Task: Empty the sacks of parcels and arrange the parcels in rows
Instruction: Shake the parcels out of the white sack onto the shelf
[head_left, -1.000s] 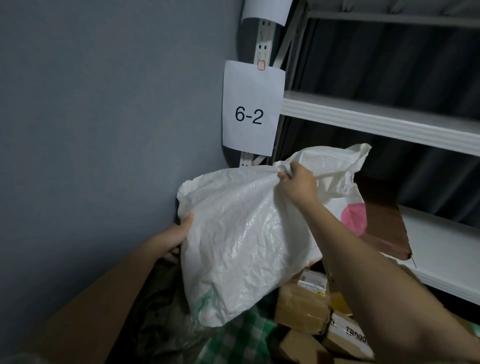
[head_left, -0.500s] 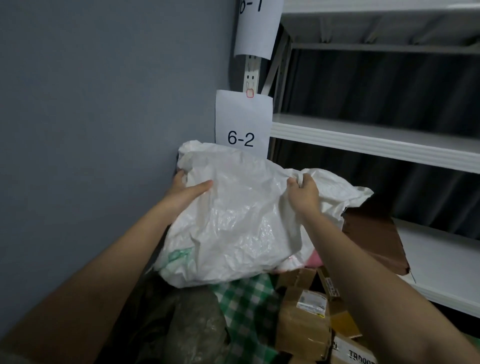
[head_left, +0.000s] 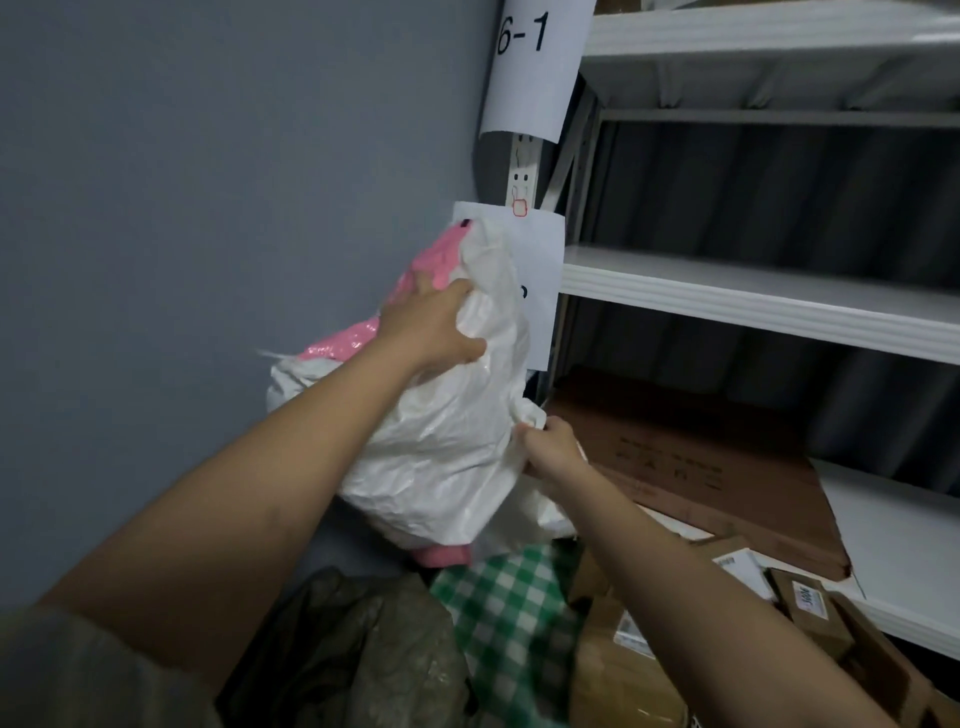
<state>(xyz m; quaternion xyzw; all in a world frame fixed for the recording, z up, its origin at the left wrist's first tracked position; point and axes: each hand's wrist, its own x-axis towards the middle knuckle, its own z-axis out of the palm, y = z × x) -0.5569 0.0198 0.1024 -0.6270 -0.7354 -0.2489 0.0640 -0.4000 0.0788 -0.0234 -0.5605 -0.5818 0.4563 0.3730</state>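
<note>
A white plastic sack (head_left: 441, 441) with pink patches hangs in the air in front of the grey wall, upended over the pile. My left hand (head_left: 434, 325) grips its upper end, fingers curled into the plastic. My right hand (head_left: 550, 449) pinches a bunched fold at the sack's lower right edge. A pink corner (head_left: 444, 555) shows under the sack's bottom. Below lie brown cardboard parcels (head_left: 810, 605), a green checked bag (head_left: 511, 618) and a dark crumpled bag (head_left: 363, 660).
White metal shelves (head_left: 753, 299) fill the right side, with paper labels on the upright, the top one reading 6-1 (head_left: 535, 62). A flat brown cardboard sheet (head_left: 691, 462) lies on the lower shelf. The grey wall (head_left: 182, 260) closes the left.
The sack has been swung up and turned, its pink patch now at the top left. My left hand rose to the upper end; my right hand dropped to the lower right fold.
</note>
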